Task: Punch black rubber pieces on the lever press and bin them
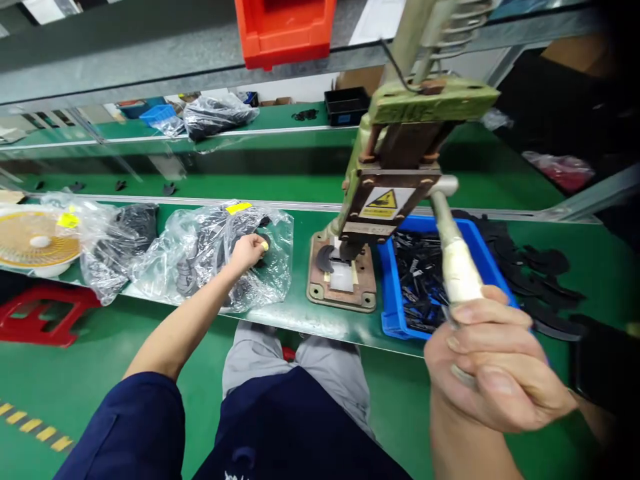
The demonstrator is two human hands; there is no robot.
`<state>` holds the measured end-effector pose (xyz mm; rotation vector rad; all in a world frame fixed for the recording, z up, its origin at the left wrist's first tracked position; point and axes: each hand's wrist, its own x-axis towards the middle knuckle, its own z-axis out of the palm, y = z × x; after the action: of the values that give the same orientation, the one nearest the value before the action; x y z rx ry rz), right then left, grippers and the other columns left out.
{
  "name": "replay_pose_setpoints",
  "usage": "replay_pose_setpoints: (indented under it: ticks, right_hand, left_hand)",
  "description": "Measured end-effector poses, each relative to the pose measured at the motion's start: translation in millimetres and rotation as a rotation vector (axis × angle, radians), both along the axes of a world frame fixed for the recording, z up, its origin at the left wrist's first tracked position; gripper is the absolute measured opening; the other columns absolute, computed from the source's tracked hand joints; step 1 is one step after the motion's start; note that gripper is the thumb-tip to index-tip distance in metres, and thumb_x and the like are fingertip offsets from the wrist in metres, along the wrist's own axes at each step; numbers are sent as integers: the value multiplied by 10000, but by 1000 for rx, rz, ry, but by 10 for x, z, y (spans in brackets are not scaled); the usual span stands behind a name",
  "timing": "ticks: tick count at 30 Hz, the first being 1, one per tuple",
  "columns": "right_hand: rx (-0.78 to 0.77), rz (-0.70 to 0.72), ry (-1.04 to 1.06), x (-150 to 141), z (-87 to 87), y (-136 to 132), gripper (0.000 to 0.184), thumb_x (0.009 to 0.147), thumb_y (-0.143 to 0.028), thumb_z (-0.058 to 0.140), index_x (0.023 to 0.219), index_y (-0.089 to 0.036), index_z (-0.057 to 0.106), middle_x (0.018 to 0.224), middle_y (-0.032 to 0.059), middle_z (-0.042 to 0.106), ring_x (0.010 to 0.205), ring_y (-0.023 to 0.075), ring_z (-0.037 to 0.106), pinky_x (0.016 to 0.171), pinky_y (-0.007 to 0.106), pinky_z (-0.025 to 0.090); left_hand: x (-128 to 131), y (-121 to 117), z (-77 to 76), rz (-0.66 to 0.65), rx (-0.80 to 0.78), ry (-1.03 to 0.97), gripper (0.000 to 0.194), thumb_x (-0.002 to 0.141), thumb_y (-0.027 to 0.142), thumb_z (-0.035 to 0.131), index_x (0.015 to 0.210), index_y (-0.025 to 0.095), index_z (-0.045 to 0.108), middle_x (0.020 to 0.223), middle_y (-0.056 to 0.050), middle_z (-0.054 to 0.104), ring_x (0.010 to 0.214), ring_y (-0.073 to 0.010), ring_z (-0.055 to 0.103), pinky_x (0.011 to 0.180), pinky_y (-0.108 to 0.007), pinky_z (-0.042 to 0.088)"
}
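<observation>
My right hand (495, 360) is wrapped around the pale taped lever handle (459, 270) of a green hand press (357, 157). On the press base (316, 293), a curved black piece (325, 259) lies beside a white block (341, 277), under the ram. Over to the left, my left hand (249, 253) is at the opening of a clear plastic bag (200, 247) with black parts inside. Its fingers are pinched together, and a small yellow spot shows at a fingertip. Whether they grip a part is hidden.
A blue bin (390, 293) of small black parts stands right of the press, with curved black pieces (545, 260) beyond it. At far left are another bag (120, 247) and a fan (40, 233). An orange bin (285, 33) sits on the overhead shelf.
</observation>
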<state>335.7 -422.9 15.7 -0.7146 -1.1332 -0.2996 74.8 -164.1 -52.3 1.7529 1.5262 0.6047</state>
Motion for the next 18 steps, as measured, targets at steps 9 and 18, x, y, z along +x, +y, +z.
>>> replay_pose_setpoints:
  ticks: [9, 18]
  right_hand:
    - [16, -28, 37, -28, 23, 45, 166, 650, -168, 497, 491, -198, 465, 477, -7, 483, 640, 178, 554, 867, 487, 456]
    - [-2, -34, 32, -24, 25, 13, 168, 634, -168, 487, 473, -200, 455, 481, -3, 488, 643, 186, 562, 850, 493, 459]
  left_hand:
    - [864, -554, 172, -611, 519, 97, 246, 868, 309, 647, 1054, 181, 746, 1074, -90, 713, 1052, -232, 633, 961, -371, 503]
    - [1375, -517, 158, -661, 407, 368, 261, 790, 87, 551, 898, 135, 783, 977, -118, 699, 1075, -253, 592, 972, -352, 512]
